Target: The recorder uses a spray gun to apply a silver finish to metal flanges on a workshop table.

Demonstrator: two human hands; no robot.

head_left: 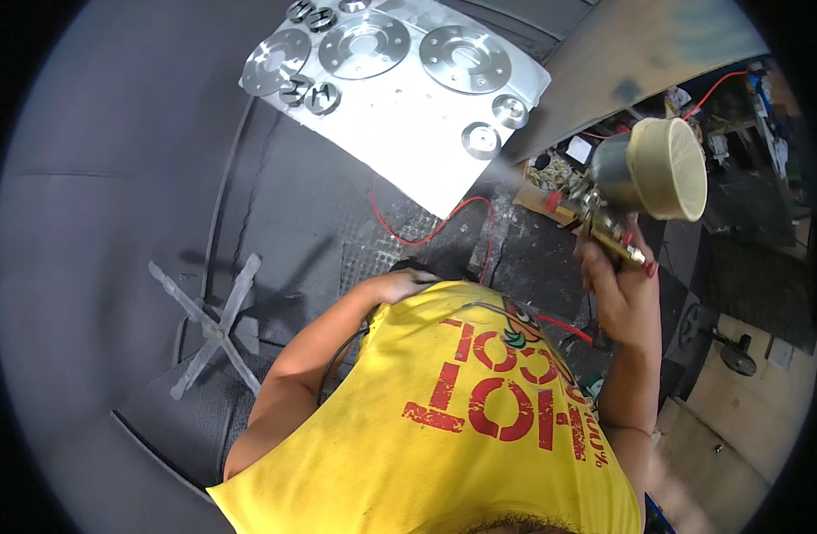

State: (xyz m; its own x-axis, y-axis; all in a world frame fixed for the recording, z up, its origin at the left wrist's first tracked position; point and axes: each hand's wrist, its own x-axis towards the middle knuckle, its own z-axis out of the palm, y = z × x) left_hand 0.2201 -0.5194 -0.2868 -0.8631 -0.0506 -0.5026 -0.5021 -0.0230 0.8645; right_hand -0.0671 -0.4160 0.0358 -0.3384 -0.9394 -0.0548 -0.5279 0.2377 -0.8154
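Observation:
My right hand [615, 271] is closed round the handle of a brass-coloured spray gun [595, 222] with red knobs. On top of the gun sits a grey paint cup with a cream lid [680, 169], tilted to the right. A faint mist trails from the nozzle toward a white-covered table [408, 160]. Several shiny metal discs with holes [465, 59] lie on that table, with small round metal caps [481, 140] beside them. My left hand [407, 285] lies flat against the front of my yellow shirt, holding nothing; its fingertips are partly hidden.
A red air hose [417, 240] curls over the dark floor below the table. At left stands a grey cross-shaped stand [215, 333]. A large leaning panel [644, 67] borders the table's right side. Cluttered shelves [738, 133] and a wooden board [742, 365] are farther right.

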